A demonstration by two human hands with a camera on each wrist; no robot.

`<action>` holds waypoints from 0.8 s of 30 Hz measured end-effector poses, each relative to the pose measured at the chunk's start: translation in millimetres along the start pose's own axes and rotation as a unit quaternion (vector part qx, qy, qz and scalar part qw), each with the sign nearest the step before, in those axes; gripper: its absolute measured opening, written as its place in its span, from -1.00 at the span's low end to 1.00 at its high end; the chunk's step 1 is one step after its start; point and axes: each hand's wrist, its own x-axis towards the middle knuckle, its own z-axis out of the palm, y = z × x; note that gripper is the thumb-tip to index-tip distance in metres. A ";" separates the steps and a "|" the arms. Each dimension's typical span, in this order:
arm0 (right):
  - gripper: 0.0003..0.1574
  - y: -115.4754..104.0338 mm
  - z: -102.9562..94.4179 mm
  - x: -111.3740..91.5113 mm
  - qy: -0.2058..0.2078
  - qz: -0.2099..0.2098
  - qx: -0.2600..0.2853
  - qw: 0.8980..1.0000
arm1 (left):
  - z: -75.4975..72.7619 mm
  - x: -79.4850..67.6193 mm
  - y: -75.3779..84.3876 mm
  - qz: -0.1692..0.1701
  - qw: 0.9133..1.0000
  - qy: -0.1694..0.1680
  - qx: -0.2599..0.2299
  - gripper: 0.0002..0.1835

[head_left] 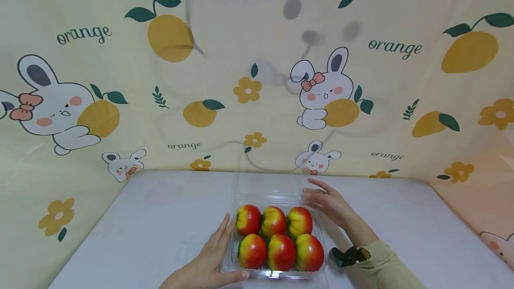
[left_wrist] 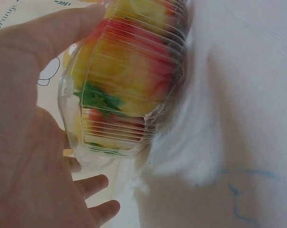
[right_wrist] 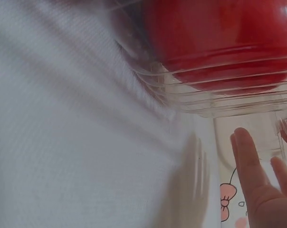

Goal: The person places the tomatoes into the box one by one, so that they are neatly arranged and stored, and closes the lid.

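A clear plastic clamshell box [head_left: 273, 274] stands on the table with its see-through lid [head_left: 267, 186] swung back at the far side. Inside, several glossy red-and-yellow fruits [head_left: 282, 252] sit in two rows; their exact kind is unclear. My left hand [head_left: 205, 260] lies along the box's left side, thumb at the front edge and fingers extended. In the left wrist view, that thumb touches the rim beside a fruit with green leaves [left_wrist: 100, 99]. Near the back right corner, my right hand [head_left: 331, 206] has its fingers stretched beside the lid; whether they touch it cannot be told.
A white-covered table [head_left: 160, 217] runs back to a cream curtain [head_left: 225, 75] printed with rabbits, oranges and flowers. Side curtains bound the table left and right. The right wrist carries a dark band [head_left: 347, 257].
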 end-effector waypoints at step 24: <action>-0.20 -8.3 2.1 -1.0 -0.005 -0.045 -0.027 0.999 | 1.3 2.6 2.3 -0.024 1.000 0.005 0.014 0.18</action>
